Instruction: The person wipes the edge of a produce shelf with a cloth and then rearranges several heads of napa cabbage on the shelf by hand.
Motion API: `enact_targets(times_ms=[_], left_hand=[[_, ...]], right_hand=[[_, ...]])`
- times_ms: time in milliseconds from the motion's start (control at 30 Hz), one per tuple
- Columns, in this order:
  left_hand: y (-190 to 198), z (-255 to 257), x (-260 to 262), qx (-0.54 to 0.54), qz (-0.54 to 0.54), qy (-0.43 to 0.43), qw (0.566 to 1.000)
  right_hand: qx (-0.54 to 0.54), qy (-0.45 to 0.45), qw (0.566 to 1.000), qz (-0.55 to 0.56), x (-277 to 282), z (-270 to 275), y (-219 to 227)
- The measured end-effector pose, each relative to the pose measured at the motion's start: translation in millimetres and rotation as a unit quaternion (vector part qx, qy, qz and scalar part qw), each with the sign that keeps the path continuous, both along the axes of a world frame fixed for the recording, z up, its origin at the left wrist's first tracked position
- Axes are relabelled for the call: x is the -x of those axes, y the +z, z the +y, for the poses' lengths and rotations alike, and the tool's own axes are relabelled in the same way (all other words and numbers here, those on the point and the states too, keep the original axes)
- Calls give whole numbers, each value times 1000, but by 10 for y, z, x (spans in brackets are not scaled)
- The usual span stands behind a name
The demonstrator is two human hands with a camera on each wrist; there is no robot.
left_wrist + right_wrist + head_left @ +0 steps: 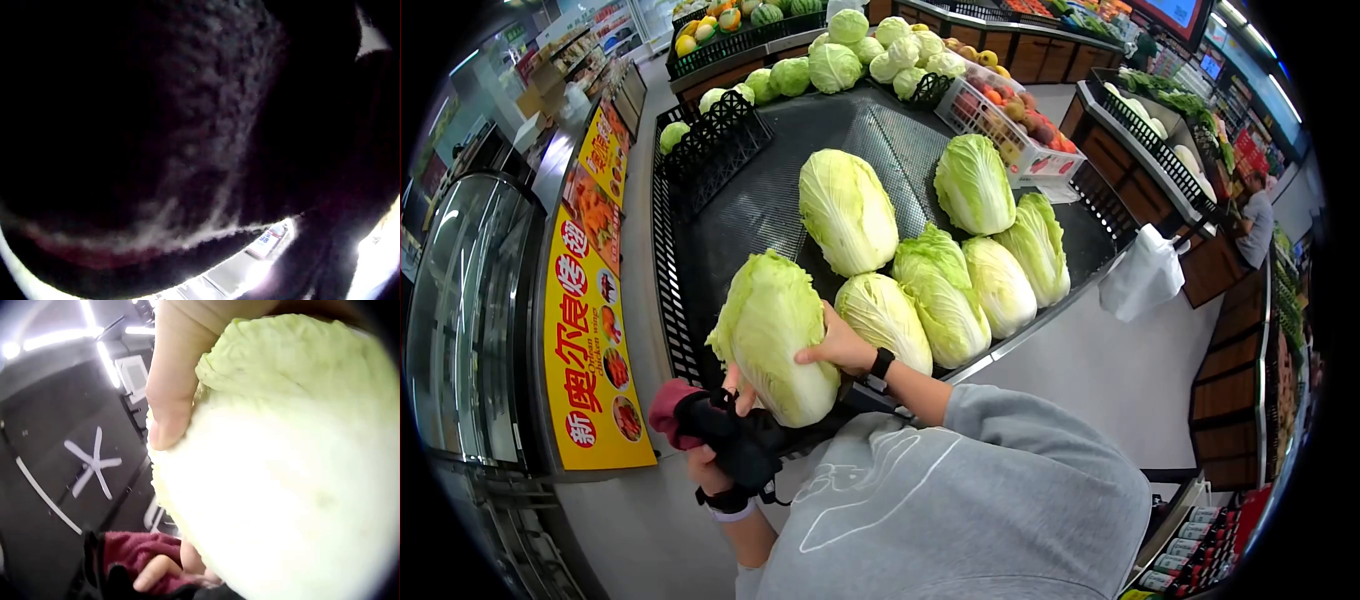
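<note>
My right hand (pixel 842 348) grips a large Chinese cabbage (pixel 775 335) from its right side, thumb (pixel 169 419) pressed along the leaves. The cabbage is held tilted over the near left corner of the black display bin, its white base toward me. My left hand (pixel 745 390) is at the cabbage's lower left, fingertips (pixel 156 572) beside it. A black and maroon cloth (pixel 720 425) bunches over this hand and hides most of it; I cannot tell what its fingers grip. Dark fabric fills most of the left wrist view.
Several more Chinese cabbages (pixel 940 295) lie in the bin (pixel 750 190), round cabbages (pixel 835 68) behind them. A white crate (pixel 1010 130) of fruit stands at the back right. White plastic bags (pixel 1142 275) hang on the bin's right side. At left is a counter with a yellow sign (pixel 595 350).
</note>
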State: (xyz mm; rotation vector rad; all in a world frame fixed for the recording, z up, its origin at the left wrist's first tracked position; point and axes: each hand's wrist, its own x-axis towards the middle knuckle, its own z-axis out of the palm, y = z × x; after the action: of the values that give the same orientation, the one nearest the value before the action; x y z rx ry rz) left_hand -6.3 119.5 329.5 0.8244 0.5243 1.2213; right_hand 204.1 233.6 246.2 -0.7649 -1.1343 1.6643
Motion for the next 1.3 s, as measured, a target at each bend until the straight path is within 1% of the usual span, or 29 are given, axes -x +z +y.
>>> enact_targets(times_ms=[33, 67, 100, 133, 167, 200, 233, 267, 300, 333, 367, 400, 467, 500, 533, 567, 600, 667, 700, 733, 800, 867, 933, 1000, 1067, 1133, 1200, 1233, 1300], left_hand=[[91, 11, -85, -11, 0, -5, 1000], [156, 2, -115, -12, 13, -10, 1000], [221, -6, -145, -14, 26, -15, 999], [286, -14, -176, -15, 40, -19, 999], [240, -24, -183, -39, -10, -44, 998], [192, -9, -163, -84, -43, -48, 994], [145, 8, -143, -127, -79, -53, 987], [111, -1, -119, -125, -78, -55, 988], [72, -29, -99, -110, -88, -11, 990], [23, -52, -73, -95, -98, 34, 990], [-61, -34, 8, -113, -58, 32, 991], [-191, -63, 30, -113, -60, 34, 991], [-545, -169, 94, -23, -64, 126, 990], [-798, -239, 146, 2, -53, 163, 985], [-946, -294, 179, 3, -56, 165, 985], [-1064, -346, 193, 28, -47, 183, 982], [-1141, -378, 186, 54, -38, 201, 977], [-1234, -402, 162, 61, -55, 208, 975], [-1279, -396, 174, 65, -58, 209, 974], [-1299, -379, 165, 68, -61, 211, 973], [-1297, -343, 143, 73, -63, 226, 969], [-1283, -322, 127, 76, -80, 227, 968], [-1263, -288, 101, 90, -73, 246, 962], [-1309, -298, 111, 102, -65, 265, 957], [-1422, -293, 159, 107, -75, 269, 954], [-1417, -294, 163, 105, -85, 289, 948], [-1423, -296, 162, 105, -95, 308, 941], [-1432, -293, 165, 99, -88, 316, 939], [-1422, -286, 140, 97, -82, 335, 934]], right_hand=[[15, 1, 999, 50, -19, -14, -40], [14, 1, 999, 51, -50, -20, -66], [58, 28, 989, 134, -86, -26, -78], [101, 55, 970, 216, -117, -38, -86], [95, 62, 962, 248, -140, -61, -90], [94, 62, 962, 250, -189, -102, 38], [107, 58, 952, 279, -253, -176, 187], [121, 54, 942, 308, -324, -220, 274], [116, 55, 945, 299, -403, -205, 275], [96, 58, 936, 332, -492, -218, 307], [85, 30, 947, 308, -623, -234, 324], [73, 3, 957, 282, -774, -254, 335], [57, -110, 944, 307, -1044, -302, 364], [26, -115, 945, 304, -1238, -290, 361], [5, -155, 945, 286, -1409, -260, 360], [-14, -197, 944, 266, -1579, -230, 356], [-25, -272, 934, 229, -1707, -198, 373], [-11, -325, 919, 224, -1927, -66, 477], [0, -314, 915, 251, -2074, 8, 492], [-30, -298, 919, 256, -2224, 131, 465], [-79, -323, 918, 216, -2445, 316, 486], [-119, -312, 927, 170, -2670, 625, 535], [-105, -305, 933, 159, -2776, 868, 616], [-143, -294, 937, 121, -2921, 1242, 547], [-118, -246, 959, 74, -3306, 1751, 299], [-109, -238, 962, 81, -3117, 1840, 460], [-111, -221, 967, 67, -2872, 1801, 655], [-93, -215, 970, 57, -2788, 1779, 711], [-70, -201, 976, 38, -2960, 2021, 424]])
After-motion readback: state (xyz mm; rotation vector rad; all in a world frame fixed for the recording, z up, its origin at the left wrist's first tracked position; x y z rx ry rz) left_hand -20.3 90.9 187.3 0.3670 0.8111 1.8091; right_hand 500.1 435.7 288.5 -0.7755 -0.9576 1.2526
